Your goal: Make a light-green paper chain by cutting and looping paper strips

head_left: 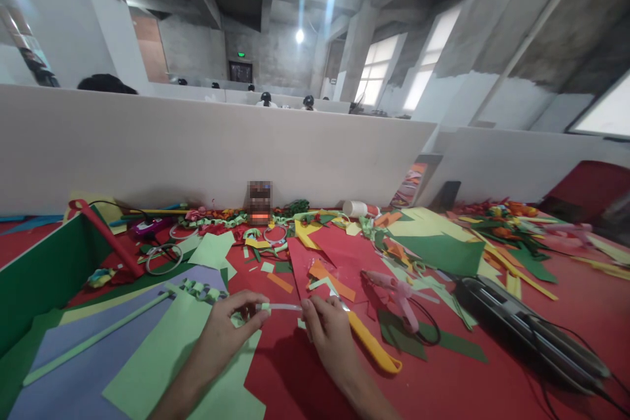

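My left hand [236,321] is closed in a pinch on a small pale green paper piece [264,307]. From that paper a thin translucent stick [285,306], perhaps a glue stick, runs across to my right hand [327,325]. The fingers of my right hand are closed round the stick's other end. Just right of that hand lies a yellow-handled cutter [374,344]. Curled pale green paper strips [199,290] and a long green paper rod [98,338] rest left of my left hand. Beneath that hand is a light green sheet [162,348].
A pink glue gun [394,289] with a black cord lies at right, before a long dark appliance [531,335]. Paper scraps cover the red table [443,387]. A green box wall [54,256] stands left. White partitions [197,144] rise behind; people's heads show beyond.
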### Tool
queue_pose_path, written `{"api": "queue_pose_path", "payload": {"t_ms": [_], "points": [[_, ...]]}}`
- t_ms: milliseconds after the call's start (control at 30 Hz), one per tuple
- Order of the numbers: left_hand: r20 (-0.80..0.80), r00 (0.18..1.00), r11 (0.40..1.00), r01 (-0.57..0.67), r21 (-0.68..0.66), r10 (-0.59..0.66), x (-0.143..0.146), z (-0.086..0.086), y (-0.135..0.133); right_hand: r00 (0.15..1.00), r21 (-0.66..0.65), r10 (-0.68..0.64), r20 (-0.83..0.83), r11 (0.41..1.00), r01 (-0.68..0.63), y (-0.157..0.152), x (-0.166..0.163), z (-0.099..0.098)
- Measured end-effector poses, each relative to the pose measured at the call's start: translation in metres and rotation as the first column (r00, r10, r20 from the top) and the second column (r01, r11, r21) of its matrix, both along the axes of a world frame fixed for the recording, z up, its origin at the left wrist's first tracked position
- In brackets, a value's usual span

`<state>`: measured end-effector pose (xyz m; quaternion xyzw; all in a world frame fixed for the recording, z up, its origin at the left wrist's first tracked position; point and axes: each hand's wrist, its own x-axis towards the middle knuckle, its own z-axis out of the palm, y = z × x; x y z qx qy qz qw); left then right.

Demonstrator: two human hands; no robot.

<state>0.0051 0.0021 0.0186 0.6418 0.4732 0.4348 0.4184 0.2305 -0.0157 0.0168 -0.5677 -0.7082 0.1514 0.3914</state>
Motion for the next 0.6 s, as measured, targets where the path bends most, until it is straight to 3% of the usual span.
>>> {"api": "queue_pose_path", "payload": {"t_ms": [267,467,600], "points": [[0.134,0.991,0.997,-0.004,-0.071,0.013,0.001,-0.006,0.003,1.0,-0.005,0.012,0.009,1.0,-0.012,-0.001,-0.002,0.002],[0.224,0.961,0.985,-0.149,-0.086,0.164,-0.001,0.002,0.007,0.998,0.027,0.05,0.032,0.998,-0.051,-0.001,-0.002,0.004],[0.236,0.946,0.974,-0.212,-0.074,0.224,-0.007,-0.004,0.014,0.99,-0.003,0.025,-0.139,1.0,-0.026,0.002,0.0,0.007]]}}
